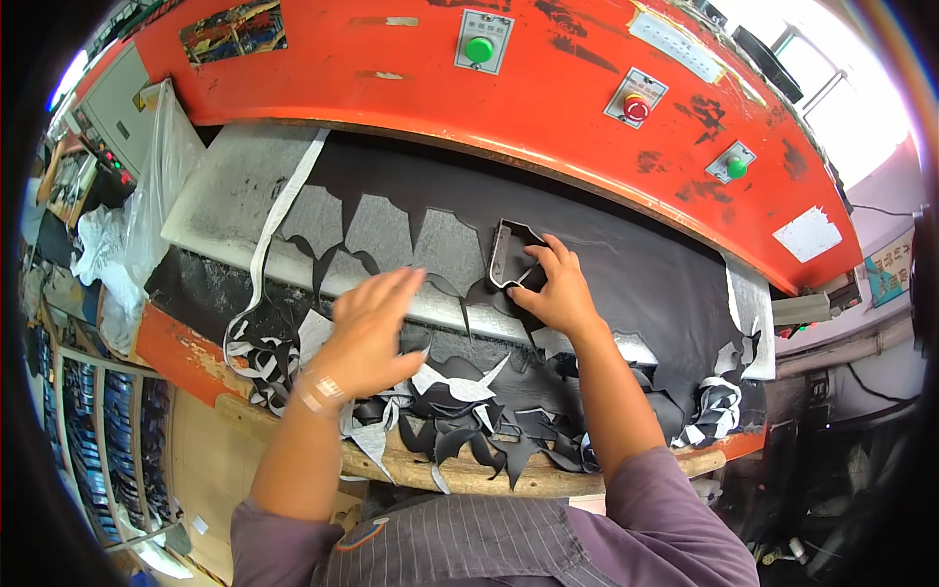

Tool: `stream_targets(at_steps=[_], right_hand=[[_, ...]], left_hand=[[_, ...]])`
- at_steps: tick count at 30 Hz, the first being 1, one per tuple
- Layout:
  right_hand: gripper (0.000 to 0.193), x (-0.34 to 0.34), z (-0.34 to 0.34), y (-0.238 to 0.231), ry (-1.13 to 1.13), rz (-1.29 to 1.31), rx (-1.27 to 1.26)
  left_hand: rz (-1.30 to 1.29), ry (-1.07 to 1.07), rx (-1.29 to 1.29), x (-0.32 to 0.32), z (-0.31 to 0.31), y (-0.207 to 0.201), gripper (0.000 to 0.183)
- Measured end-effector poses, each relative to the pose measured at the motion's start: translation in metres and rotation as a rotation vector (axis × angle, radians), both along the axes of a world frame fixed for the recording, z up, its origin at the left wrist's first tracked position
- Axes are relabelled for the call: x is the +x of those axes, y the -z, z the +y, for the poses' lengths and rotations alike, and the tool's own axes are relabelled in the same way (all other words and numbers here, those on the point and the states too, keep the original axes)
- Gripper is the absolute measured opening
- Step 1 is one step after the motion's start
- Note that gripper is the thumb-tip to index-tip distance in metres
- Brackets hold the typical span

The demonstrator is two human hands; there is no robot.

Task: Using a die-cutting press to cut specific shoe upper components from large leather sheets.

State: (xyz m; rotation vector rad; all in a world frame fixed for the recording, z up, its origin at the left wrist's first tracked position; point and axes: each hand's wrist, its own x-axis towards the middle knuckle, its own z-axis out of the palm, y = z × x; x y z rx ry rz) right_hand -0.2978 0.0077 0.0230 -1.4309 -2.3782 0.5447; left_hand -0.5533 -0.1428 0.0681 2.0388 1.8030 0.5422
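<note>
My right hand (562, 291) grips a metal cutting die (500, 264), a thin-walled frame with a notched outline. The die rests at the cut edge of a black leather-like sheet (636, 269), whose border shows several cut-out gaps. Beneath those gaps lies a pale grey cutting board (380, 231). To the left, my left hand (364, 328) hovers over the board's near edge, fingers stretched out, slightly blurred, with nothing visible in it. Black and white offcuts (465, 396) are heaped below and between my hands.
Behind the sheet runs the red beam of a press (391, 83), bearing a green button (478, 50) and a red stop button (636, 108). A worn wooden bar (401, 462) edges the near side. Racks of dark pieces (117, 440) stand at lower left; a plastic bag (168, 161) hangs at left.
</note>
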Motion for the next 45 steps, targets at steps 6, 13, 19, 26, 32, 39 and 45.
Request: stream_targets(at_steps=[6,13,19,26,32,39,45], right_hand=[[0.093,0.025,-0.033,0.019,-0.08,-0.004,-0.003],[0.099,0.051,-0.017,0.027,-0.163,-0.037,0.052],[0.102,0.054,-0.017,0.028,-0.176,-0.076,0.087],[0.101,0.053,-0.015,0.037,-0.176,-0.055,0.086],[0.098,0.056,-0.014,0.032,-0.205,-0.045,0.124],[0.101,0.058,-0.023,0.02,-0.187,-0.046,0.195],[0.056,0.126,-0.03,-0.055,0.179,0.71,1.009]], left_hand=[[-0.314,-0.084,0.097,0.04,0.057,0.085,0.076],[-0.283,0.068,0.221,0.05,0.069,0.1,0.069],[-0.372,0.021,0.314,0.052,0.066,0.1,0.064],[-0.39,0.019,0.308,0.049,0.068,0.102,0.059],[-0.348,0.034,0.331,0.053,0.068,0.1,0.055],[-0.307,0.041,0.331,0.053,0.065,0.092,0.053],[-0.37,-0.104,0.719,0.041,0.04,0.022,0.021]])
